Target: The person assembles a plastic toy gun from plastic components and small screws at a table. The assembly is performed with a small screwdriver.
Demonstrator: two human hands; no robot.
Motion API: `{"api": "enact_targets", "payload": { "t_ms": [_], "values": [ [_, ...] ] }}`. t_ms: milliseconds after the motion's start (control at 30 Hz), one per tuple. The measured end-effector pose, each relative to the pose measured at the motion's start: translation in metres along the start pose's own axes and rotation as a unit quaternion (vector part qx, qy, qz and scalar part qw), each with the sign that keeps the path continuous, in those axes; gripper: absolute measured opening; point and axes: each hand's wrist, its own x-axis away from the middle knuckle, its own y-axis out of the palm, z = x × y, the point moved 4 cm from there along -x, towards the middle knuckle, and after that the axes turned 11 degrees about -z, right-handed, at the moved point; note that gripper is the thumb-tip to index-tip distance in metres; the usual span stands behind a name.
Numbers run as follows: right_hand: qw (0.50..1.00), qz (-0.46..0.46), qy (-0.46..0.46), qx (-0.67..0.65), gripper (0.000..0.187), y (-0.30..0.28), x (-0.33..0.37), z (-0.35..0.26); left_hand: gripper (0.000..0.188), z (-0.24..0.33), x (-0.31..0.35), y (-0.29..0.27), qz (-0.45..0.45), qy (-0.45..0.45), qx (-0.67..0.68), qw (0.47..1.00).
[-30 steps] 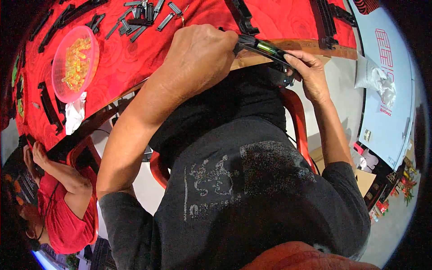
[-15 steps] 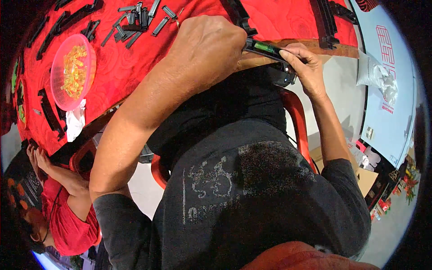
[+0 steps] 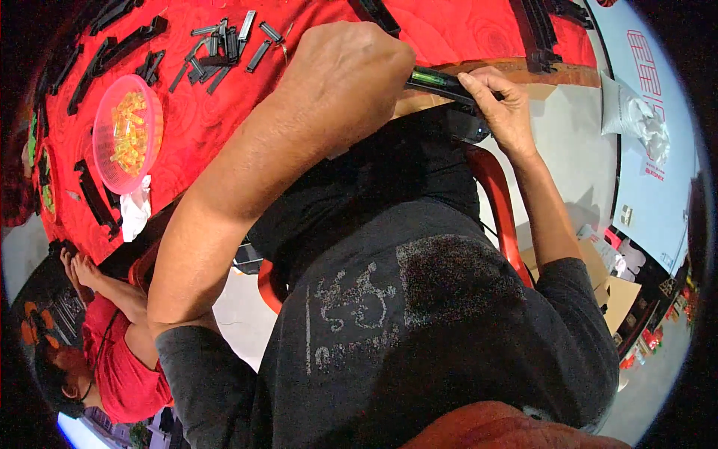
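- Pinching black strip point(image 3: 449, 88) at near edge of tabletop point(image 3: 209, 131) with right hand point(image 3: 499, 108).
- Cannot tell grip of left hand point(image 3: 355, 75), hidden from view.
- Probably light, stiff, smooth; best held by both ends, sparing likely fragile green tube point(image 3: 428, 78).

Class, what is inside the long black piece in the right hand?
A shiny green strip shows in the black piece; the left hand and right hand cover its ends, hiding anything there.
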Motion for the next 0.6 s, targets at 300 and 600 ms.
{"api": "enact_targets", "payload": {
  "t_ms": [300, 600],
  "values": [
    [0.999, -0.003, -0.054, 0.009, 0.014, 0.002, 0.001, -0.001, 0.014, 0.007, -0.025, -0.014, -0.029, 0.034, -0.029, 0.999],
    [0.998, 0.019, -0.060, 0.025, 0.014, 0.004, 0.003, 0.003, 0.015, -0.011, -0.056, -0.013, -0.324, 0.008, 0.077, 0.943]
  ]
}}
